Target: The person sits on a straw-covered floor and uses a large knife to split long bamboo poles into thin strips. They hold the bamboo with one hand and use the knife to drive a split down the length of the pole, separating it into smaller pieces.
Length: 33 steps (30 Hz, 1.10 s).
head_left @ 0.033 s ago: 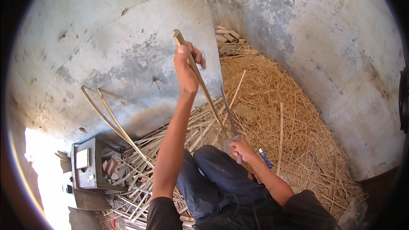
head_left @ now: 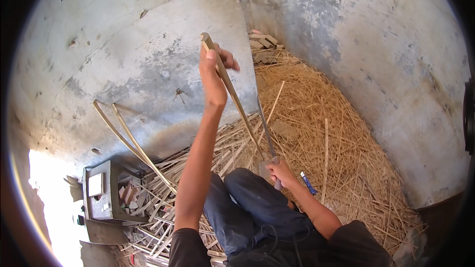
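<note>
My left hand (head_left: 213, 76) is raised in front of the wall, gripping a long wooden strip (head_left: 231, 89) near its thick upper end. The thumb lies along the strip, with the fingers curled loosely behind it. From there the strip slants down toward my right hand (head_left: 281, 172), its lower end close by my knees. My right hand is closed round the handle of a long, narrow, dark-bladed knife (head_left: 267, 133) whose blade points up and away. A flat greyish piece (head_left: 263, 168) shows beside that hand; what it belongs to I cannot tell.
Straw-like shavings (head_left: 316, 99) heap up in the corner, with bricks (head_left: 264, 40) behind. Two bent strips (head_left: 129, 143) lean on the left wall. Loose strips (head_left: 158, 235) cover the ground near a wooden box (head_left: 110, 212). A blue-and-white packet (head_left: 308, 182) lies right of my right hand.
My left hand has shifted very slightly up and to the left along with the strip's upper end. My right hand and the knife look nearly unmoved.
</note>
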### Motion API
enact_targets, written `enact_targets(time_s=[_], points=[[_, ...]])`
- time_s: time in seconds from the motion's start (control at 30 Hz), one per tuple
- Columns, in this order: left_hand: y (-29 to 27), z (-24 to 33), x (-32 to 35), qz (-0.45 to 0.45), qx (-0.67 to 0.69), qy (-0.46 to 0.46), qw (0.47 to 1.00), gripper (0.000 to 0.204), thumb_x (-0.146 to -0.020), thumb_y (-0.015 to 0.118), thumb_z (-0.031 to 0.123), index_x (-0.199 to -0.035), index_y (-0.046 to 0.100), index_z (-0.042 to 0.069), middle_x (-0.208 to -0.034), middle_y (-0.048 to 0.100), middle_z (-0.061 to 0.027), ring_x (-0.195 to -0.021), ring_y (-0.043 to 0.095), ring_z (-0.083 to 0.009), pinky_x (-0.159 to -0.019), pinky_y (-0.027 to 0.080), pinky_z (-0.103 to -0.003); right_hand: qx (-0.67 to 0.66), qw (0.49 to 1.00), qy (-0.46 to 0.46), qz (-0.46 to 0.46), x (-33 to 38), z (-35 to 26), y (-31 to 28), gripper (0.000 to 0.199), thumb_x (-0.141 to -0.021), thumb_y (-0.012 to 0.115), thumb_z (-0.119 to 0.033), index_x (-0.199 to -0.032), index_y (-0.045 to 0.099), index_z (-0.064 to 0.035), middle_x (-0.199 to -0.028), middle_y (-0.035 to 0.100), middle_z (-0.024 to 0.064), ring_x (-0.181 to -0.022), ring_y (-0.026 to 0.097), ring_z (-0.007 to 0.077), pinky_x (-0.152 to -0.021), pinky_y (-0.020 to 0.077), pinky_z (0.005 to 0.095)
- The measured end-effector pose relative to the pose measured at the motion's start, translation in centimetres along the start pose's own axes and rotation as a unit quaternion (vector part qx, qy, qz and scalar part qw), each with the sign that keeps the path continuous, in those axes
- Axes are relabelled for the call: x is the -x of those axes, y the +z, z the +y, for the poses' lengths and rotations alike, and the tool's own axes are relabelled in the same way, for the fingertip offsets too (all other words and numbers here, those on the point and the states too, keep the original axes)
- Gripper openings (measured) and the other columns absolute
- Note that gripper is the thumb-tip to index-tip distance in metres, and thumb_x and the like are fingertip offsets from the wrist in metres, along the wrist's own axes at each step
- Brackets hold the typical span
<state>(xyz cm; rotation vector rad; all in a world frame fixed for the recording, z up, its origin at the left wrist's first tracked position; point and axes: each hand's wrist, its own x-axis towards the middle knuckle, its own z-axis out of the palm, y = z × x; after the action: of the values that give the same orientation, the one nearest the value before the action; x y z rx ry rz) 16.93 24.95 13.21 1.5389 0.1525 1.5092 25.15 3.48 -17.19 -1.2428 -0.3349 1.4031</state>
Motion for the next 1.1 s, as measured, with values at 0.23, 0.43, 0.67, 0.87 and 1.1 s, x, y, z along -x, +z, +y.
enact_targets(time_s=[0.23, 0.43, 0.67, 0.87, 1.1], points=[[3.9, 6.5, -4.1, -0.022, -0.094, 0.023, 0.995, 0.050, -0.108, 0.034, 0.049, -0.092, 0.050, 0.005, -0.075, 0.050, -0.0059, -0.057, 0.051, -0.0148, -0.052, 0.043, -0.030, 0.028, 0.999, -0.037, 0.008, 1.3, -2.0, 0.8, 0.020, -0.094, 0.068, -0.011, -0.090, 0.049, -0.0036, -0.065, 0.043, -0.0005, -0.046, 0.038, 0.0094, -0.040, 0.0334, 0.0278], [3.9, 4.9, -4.7, 0.026, -0.059, 0.019, 0.998, 0.066, -0.109, 0.035, 0.046, -0.052, 0.034, 0.012, -0.047, 0.030, 0.0028, -0.042, 0.031, -0.0081, -0.041, 0.025, -0.027, -0.013, 0.999, -0.045, -0.017, 3.1, -4.3, 3.4, 0.023, -0.095, 0.066, -0.013, -0.079, 0.051, -0.0058, -0.056, 0.043, -0.0014, -0.040, 0.041, 0.0097, -0.036, 0.0319, 0.0290], [3.8, 4.4, -4.7, 0.055, -0.112, 0.053, 0.991, 0.059, -0.109, 0.033, 0.042, -0.057, 0.029, 0.014, -0.049, 0.030, 0.0015, -0.042, 0.028, -0.0093, -0.041, 0.023, -0.028, -0.093, 0.978, -0.174, -0.070, 7.4, -11.9, 6.1, 0.021, -0.093, 0.064, -0.007, -0.078, 0.050, -0.0065, -0.055, 0.043, -0.0020, -0.037, 0.041, 0.0100, -0.035, 0.0310, 0.0286], [4.4, 3.8, -4.8, 0.065, -0.117, 0.088, 0.987, 0.059, -0.109, 0.035, 0.040, -0.057, 0.029, 0.013, -0.049, 0.031, 0.0021, -0.041, 0.028, -0.0081, -0.039, 0.023, -0.028, 0.070, 0.993, 0.038, -0.083, -0.8, 1.1, 0.8, 0.011, -0.091, 0.059, -0.002, -0.087, 0.050, -0.0067, -0.059, 0.044, -0.0005, -0.040, 0.041, 0.0100, -0.035, 0.0315, 0.0271], [2.5, 4.2, -4.6, 0.055, -0.125, 0.100, 0.986, 0.059, -0.110, 0.038, 0.038, -0.056, 0.029, 0.015, -0.047, 0.030, 0.0026, -0.040, 0.027, -0.0068, -0.039, 0.022, -0.026, -0.002, 0.982, 0.171, 0.080, -0.7, 11.2, -10.5, 0.015, -0.092, 0.056, -0.003, -0.085, 0.045, -0.0110, -0.058, 0.038, -0.0019, -0.043, 0.036, 0.0106, -0.038, 0.0319, 0.0295]])
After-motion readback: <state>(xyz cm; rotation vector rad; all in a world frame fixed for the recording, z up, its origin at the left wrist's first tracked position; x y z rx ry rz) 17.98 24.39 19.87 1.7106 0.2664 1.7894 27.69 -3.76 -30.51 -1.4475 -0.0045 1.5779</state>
